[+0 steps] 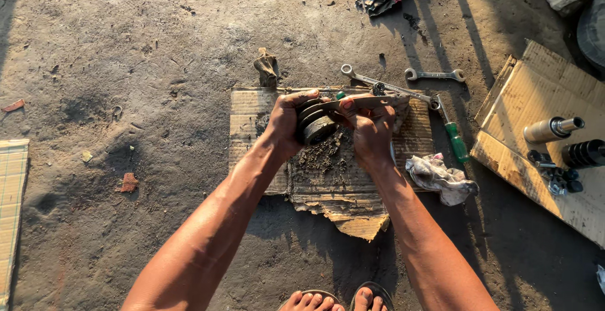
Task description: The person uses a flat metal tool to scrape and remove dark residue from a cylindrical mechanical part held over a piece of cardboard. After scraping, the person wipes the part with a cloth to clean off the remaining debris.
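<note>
Seen from above, over bare dusty ground. Left hand (285, 122) clenched around a dark, grimy round metal part (317, 125), held just above a torn sheet of cardboard (252, 112) strewn with dirt crumbs. Right hand (370, 131) gripping a flat metal blade (362, 103), laid across the top of the round part. Beyond the hands, two spanners (435, 74) and a green-handled screwdriver (456, 141) on the ground. Crumpled rag (441, 178) just right of the cardboard. Farther right, a second cardboard sheet (542, 90) bearing a metal cylinder (552, 129) and small black parts (583, 153). Sandalled toes (337, 299) at the bottom edge
</note>
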